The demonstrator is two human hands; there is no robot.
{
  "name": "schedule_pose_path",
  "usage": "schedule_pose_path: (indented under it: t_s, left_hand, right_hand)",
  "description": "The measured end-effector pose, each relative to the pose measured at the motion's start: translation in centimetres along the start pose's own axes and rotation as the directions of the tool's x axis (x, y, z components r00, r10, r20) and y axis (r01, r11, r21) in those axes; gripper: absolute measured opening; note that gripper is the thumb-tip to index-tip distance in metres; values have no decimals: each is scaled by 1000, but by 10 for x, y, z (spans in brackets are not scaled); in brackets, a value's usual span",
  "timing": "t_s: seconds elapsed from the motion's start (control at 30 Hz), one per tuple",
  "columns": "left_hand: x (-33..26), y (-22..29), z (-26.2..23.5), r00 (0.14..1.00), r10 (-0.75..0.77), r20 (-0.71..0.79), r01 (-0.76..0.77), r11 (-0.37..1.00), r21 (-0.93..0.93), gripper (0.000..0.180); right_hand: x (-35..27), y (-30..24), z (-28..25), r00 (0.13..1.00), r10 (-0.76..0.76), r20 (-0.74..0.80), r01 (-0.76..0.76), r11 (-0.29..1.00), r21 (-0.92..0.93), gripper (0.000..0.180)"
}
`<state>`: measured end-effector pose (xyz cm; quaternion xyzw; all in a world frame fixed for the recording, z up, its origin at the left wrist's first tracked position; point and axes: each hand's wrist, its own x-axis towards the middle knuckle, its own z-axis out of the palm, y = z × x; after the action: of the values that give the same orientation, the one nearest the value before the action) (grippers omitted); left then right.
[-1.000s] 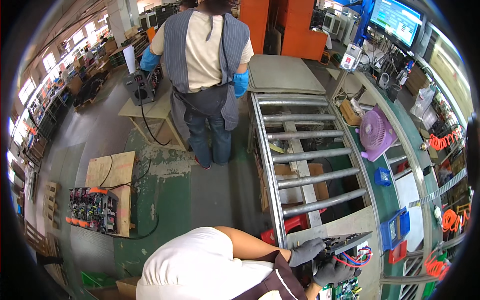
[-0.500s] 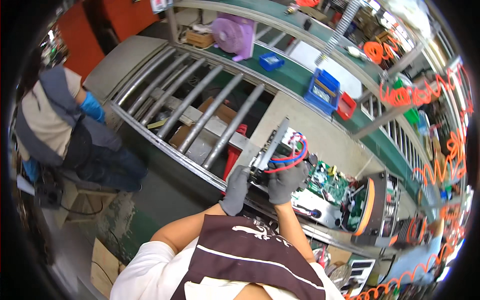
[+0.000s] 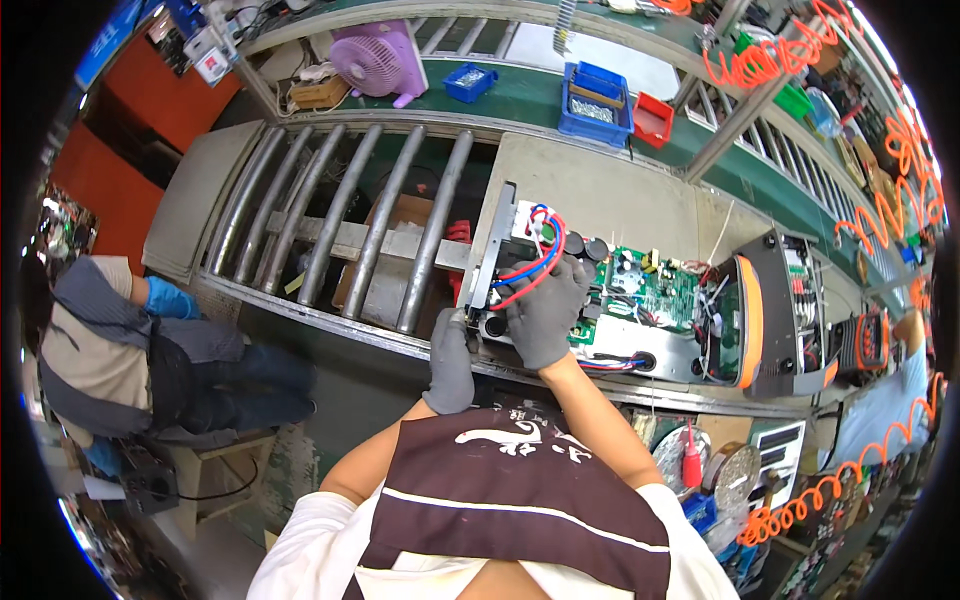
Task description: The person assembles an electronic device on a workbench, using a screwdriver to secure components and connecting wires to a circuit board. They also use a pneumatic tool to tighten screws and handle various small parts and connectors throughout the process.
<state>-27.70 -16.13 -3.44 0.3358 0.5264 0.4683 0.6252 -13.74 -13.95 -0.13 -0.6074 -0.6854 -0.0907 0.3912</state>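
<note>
An electronic unit with its casing off lies lengthwise before me, with a green circuit board [image 3: 640, 285] and a silver metal base [image 3: 610, 355]. At its left end stands a narrow dark-grey end panel [image 3: 492, 245]. My left hand [image 3: 450, 365], in a grey glove, has its fingers pressed together at the panel's lower corner. My right hand [image 3: 548, 315], gloved too, is bent over the parts just behind the panel, beside a loop of red and blue wires [image 3: 553, 250]. What its fingertips grip is hidden. Black round capacitors [image 3: 597, 248] rise near its fingers.
Metal rollers [image 3: 370, 215] run along the line to the left. Behind are a purple fan [image 3: 375, 65], blue bins [image 3: 597, 105] and a red bin [image 3: 652, 120]. An orange-edged black casing [image 3: 760, 320] encloses the unit's right end. A co-worker [image 3: 130, 345] sits at far left.
The view has turned, so the bench lies straighter across it. Both hands stay at the unit's left end; the right hand now bends lower beside the wire loop.
</note>
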Motion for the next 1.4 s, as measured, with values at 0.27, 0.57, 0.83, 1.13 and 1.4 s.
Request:
schedule_pose_path:
  t_s: [0.27, 0.57, 0.83, 1.13, 1.4]
  left_hand:
    - [4, -3, 1, 1000, 0, -22, 0, 1000, -11, 23]
    - [4, 4, 5, 1000, -6, 18, 6, 1000, -15, 22]
    - [8, 3, 2, 997, -82, 5, 82, 996, -44, 26]
    - [2, 6, 9, 998, -46, -32, 45, 998, -34, 21]
    - [3, 7, 3, 999, -43, 26, 44, 998, -39, 16]
  right_hand:
    - [0, 3, -2, 999, 22, -44, -19, 997, 76, 22]
    - [3, 4, -3, 988, 39, 150, -29, 997, -70, 12]
    - [1, 5, 2, 992, 88, 94, -84, 996, -38, 24]
    - [6, 1, -6, 978, 113, 175, -108, 993, -38, 17]
    - [7, -7, -2, 977, 192, 96, -193, 981, 8, 15]
